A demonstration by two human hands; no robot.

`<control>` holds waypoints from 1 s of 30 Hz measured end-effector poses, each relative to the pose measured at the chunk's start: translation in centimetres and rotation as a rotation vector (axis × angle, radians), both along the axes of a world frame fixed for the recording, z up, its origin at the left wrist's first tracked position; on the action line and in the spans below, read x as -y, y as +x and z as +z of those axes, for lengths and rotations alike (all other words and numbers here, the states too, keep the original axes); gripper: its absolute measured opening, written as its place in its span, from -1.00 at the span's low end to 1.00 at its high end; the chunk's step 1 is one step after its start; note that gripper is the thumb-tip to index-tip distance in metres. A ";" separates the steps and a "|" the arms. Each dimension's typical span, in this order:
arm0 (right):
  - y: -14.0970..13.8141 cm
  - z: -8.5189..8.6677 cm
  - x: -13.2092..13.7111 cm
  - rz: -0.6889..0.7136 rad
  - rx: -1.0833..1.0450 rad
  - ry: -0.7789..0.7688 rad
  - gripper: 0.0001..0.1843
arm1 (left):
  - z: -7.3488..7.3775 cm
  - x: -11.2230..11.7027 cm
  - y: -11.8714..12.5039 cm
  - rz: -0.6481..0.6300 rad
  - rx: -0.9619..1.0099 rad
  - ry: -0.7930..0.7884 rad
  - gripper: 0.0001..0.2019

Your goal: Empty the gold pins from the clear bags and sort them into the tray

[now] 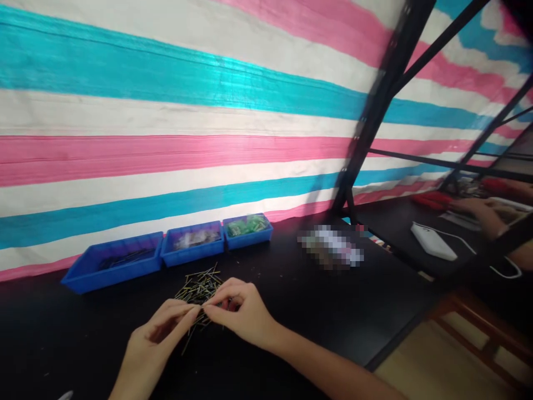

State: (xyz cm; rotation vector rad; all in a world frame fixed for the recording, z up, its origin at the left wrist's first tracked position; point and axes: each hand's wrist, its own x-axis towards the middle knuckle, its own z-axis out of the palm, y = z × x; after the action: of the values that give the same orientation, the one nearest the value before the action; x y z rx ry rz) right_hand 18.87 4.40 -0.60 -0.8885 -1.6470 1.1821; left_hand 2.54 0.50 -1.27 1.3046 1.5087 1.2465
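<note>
My left hand [163, 329] and my right hand [245, 312] meet fingertip to fingertip over a loose pile of thin sticks [200, 284]. Thumb and forefinger are pinched together on each hand. Whatever sits between the fingertips is too small and too hidden to name. The sticks look dark with yellowish or pale glints, and they lie crisscross on the black table [333, 316]. Part of the pile is covered by my hands.
Behind the pile stand three blue bins in a row: one with dark thin pieces [112, 275], one with clear bags [194, 254], one with green bags [249, 240]. A blurred patch [331, 247] lies right. Farther right are a white device [433, 240] and another person's arm [485, 211].
</note>
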 end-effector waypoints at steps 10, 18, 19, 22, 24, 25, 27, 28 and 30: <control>-0.5 -1.6 0.8 0.097 -0.006 0.026 -0.84 | -1.7 -0.3 -0.4 0.089 0.046 -0.034 -0.74; -0.5 -1.1 0.8 0.085 0.015 0.025 -0.84 | -1.6 -0.7 -0.8 0.068 0.019 0.031 -0.75; -0.5 -1.1 0.8 0.085 0.007 0.024 -0.84 | -1.6 -0.7 -0.9 0.068 0.011 0.028 -0.75; -0.3 -0.7 0.6 0.077 -0.022 0.021 -0.82 | -1.2 -0.6 -1.1 0.049 -0.022 0.032 -0.76; -0.2 -0.5 0.4 0.061 -0.035 0.024 -0.81 | -0.8 -0.5 -1.0 0.038 -0.034 0.051 -0.76; -0.1 -0.4 0.3 0.050 -0.035 0.024 -0.80 | -0.6 -0.5 -0.9 0.034 -0.040 0.059 -0.75; 0.0 -0.2 0.1 0.021 -0.027 0.019 -0.81 | -0.1 -0.6 -0.6 0.019 -0.053 0.070 -0.76; 0.1 -0.2 0.0 0.010 -0.020 0.012 -0.81 | 0.0 -0.6 -0.5 0.011 -0.064 0.074 -0.77; 0.1 -0.2 -0.2 -0.007 -0.012 -0.005 -0.82 | 0.3 -0.7 -0.5 -0.008 -0.108 0.087 -0.78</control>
State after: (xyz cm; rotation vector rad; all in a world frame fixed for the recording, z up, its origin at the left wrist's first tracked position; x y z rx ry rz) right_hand 18.97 4.61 -0.80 -0.8881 -1.6313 1.1853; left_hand 2.06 1.23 -0.99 1.4539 1.5371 1.2661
